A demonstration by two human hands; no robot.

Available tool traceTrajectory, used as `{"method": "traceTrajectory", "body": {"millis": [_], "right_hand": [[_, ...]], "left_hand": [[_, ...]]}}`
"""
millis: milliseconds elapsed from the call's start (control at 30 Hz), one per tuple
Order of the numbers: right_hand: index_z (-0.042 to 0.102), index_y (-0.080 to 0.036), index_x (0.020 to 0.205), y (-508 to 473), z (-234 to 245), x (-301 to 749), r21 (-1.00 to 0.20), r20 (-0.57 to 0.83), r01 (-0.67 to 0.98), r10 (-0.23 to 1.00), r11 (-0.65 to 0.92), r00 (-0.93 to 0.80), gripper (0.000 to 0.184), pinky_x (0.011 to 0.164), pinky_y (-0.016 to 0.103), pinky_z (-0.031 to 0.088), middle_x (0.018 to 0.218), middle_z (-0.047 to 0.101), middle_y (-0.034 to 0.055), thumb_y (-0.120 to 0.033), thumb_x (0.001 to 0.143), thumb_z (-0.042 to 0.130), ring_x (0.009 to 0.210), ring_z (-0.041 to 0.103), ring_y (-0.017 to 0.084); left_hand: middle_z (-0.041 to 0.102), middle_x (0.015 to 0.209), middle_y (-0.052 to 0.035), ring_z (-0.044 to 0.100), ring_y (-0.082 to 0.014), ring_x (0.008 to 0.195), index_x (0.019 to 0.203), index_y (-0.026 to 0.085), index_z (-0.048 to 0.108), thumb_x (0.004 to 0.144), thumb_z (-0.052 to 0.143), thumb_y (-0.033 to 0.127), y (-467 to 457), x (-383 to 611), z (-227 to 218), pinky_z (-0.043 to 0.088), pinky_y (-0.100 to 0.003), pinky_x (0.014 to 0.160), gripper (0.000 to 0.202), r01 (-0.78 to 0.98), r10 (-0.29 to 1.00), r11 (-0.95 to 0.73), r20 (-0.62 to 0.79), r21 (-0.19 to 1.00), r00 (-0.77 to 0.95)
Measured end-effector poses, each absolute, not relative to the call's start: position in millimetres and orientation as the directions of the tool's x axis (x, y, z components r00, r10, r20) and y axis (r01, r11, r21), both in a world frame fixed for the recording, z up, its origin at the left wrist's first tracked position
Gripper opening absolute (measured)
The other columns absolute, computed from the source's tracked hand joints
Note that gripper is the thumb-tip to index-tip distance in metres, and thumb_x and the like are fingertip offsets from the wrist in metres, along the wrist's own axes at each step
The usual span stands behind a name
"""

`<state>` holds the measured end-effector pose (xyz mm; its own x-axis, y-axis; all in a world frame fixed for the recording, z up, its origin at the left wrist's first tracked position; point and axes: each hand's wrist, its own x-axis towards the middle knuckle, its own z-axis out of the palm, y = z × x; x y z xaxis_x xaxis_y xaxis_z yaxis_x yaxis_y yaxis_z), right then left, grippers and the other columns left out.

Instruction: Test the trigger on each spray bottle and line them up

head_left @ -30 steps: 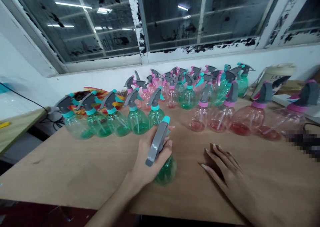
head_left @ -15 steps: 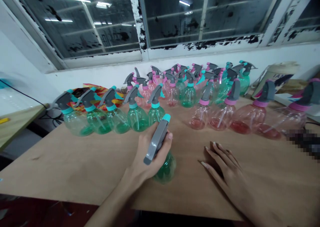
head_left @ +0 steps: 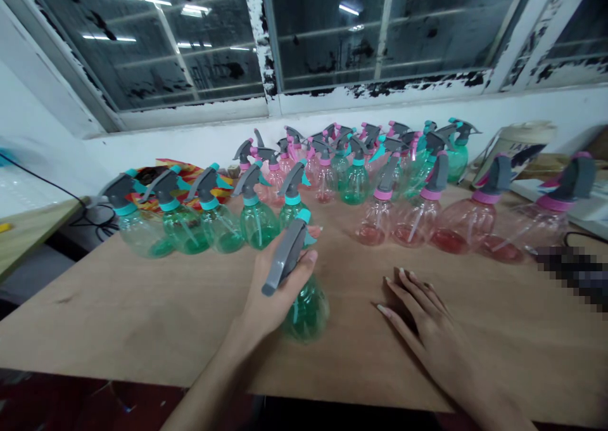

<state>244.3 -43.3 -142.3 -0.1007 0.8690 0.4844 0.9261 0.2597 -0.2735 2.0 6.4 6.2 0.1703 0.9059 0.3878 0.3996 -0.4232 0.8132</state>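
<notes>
My left hand [head_left: 270,291] is wrapped round the neck of a green spray bottle [head_left: 306,307] with a grey trigger head and teal collar; the bottle stands on the wooden table [head_left: 142,317]. My right hand [head_left: 422,329] lies flat on the table to the right of it, fingers spread, holding nothing. Behind the held bottle runs a row of green spray bottles [head_left: 256,218]. To the right stands a row of pink spray bottles [head_left: 446,225].
A crowd of mixed green and pink bottles [head_left: 351,158] fills the back by the white wall under the window. A red and yellow bag [head_left: 190,174] lies at back left. A white container [head_left: 517,146] and a cable are at the right; a side table [head_left: 28,234] is at the left.
My left hand has carried the green bottle slightly away from me, toward the row of green bottles. My right hand stays flat on the table.
</notes>
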Motion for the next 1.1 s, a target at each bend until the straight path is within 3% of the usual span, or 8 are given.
{"method": "traceTrajectory", "body": {"millis": [67,233,500,700,867,1100], "right_hand": [[0.05,-0.014,0.133,-43.7,-141.0,243.8,-0.272,0.484,0.927,0.869,0.259,-0.1,0.058,0.11,0.052,0.031,0.141,0.049,0.0136,-0.053,0.092,0.039,0.135,0.037,0.027],[0.05,-0.013,0.133,-43.3,-140.0,243.7,-0.276,0.469,0.928,0.878,0.251,-0.098,0.06,0.11,0.053,0.032,0.141,0.048,0.014,-0.055,0.092,0.038,0.135,0.038,0.028],[0.05,-0.014,0.133,-44.0,-142.1,243.8,-0.259,0.476,0.932,0.873,0.255,-0.107,0.058,0.111,0.051,0.031,0.141,0.048,0.0129,-0.053,0.092,0.039,0.136,0.037,0.027],[0.052,-0.012,0.131,-43.1,-145.3,245.2,-0.244,0.487,0.937,0.867,0.251,-0.105,0.06,0.111,0.051,0.031,0.141,0.049,0.0127,-0.056,0.093,0.035,0.135,0.037,0.027],[0.053,-0.013,0.13,-42.8,-145.1,245.4,-0.226,0.476,0.943,0.872,0.246,-0.113,0.061,0.111,0.05,0.03,0.14,0.05,0.012,-0.057,0.093,0.033,0.136,0.037,0.027],[0.053,-0.012,0.131,-41.1,-143.1,243.1,-0.216,0.485,0.947,0.868,0.236,-0.106,0.061,0.111,0.049,0.03,0.141,0.05,0.0124,-0.056,0.093,0.034,0.136,0.037,0.026]], "left_hand": [[0.072,0.091,-0.0021,0.068,-0.0199,0.073,0.113,0.026,0.062,0.083,0.057,0.031,4.5,3.7,5.0,0.056,-0.032,0.063,0.03,0.392,0.896,-0.445,0.4,0.805,0.195],[0.069,0.109,-0.005,0.068,-0.0202,0.087,0.115,0.026,0.061,0.085,0.057,0.029,3.1,5.9,2.9,0.057,-0.032,0.076,0.031,0.425,0.875,-0.484,0.432,0.765,0.221],[0.068,0.079,-0.0009,0.064,-0.0173,0.064,0.102,0.026,0.066,0.083,0.056,0.028,3.1,7.9,6.7,0.053,-0.03,0.062,0.021,0.451,0.86,-0.507,0.468,0.734,0.205],[0.068,0.079,-0.0009,0.065,-0.0166,0.067,0.089,0.024,0.061,0.087,0.055,0.034,3.9,7.3,1.7,0.052,-0.029,0.06,0.012,0.499,0.876,-0.472,0.449,0.727,0.175],[0.063,0.068,0.001,0.06,-0.0148,0.057,0.082,0.023,0.057,0.087,0.055,0.036,3.3,7.4,3.9,0.05,-0.027,0.055,0.014,0.526,0.859,-0.495,0.481,0.691,0.177],[0.07,0.086,-0.0047,0.068,-0.0206,0.075,0.101,0.023,0.062,0.084,0.057,0.035,1.9,8.5,9.1,0.055,-0.032,0.063,0.021,0.436,0.863,-0.503,0.459,0.747,0.211]]}}
